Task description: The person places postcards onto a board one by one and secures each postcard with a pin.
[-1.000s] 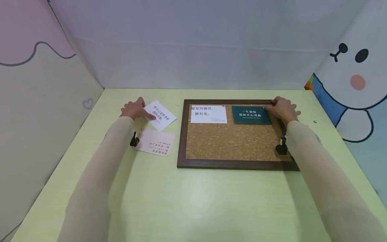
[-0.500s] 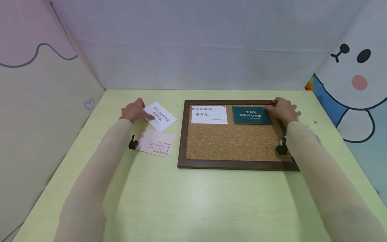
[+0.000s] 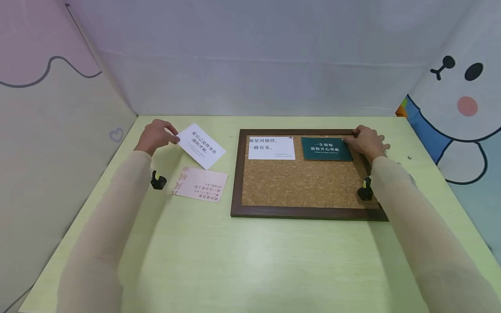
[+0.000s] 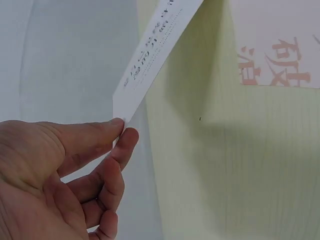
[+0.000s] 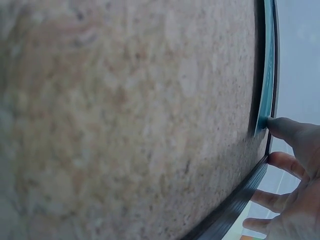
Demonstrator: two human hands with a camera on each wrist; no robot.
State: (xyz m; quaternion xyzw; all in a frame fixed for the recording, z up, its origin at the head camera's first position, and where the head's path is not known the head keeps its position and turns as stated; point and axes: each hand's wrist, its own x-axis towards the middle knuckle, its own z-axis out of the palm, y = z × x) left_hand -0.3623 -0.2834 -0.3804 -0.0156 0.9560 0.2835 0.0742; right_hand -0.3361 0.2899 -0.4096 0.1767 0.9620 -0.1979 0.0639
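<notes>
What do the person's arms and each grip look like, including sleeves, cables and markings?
Plain, pale beige long sleeves cover both arms: left sleeve, right sleeve. The left grip and right grip are bare, without gloves. Beside each wrist sits a small black device with a yellow patch. I see no cables.

head view: soft, even light w/ faint shadows (image 3: 137, 248) on tbl (image 3: 250, 256); r wrist view: cork (image 5: 150, 125) blurry.

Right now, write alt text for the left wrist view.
A left hand pinches a corner of a white printed card slanting past the top edge. At upper right, a pink card with reddish characters lies on a pale table.
</notes>
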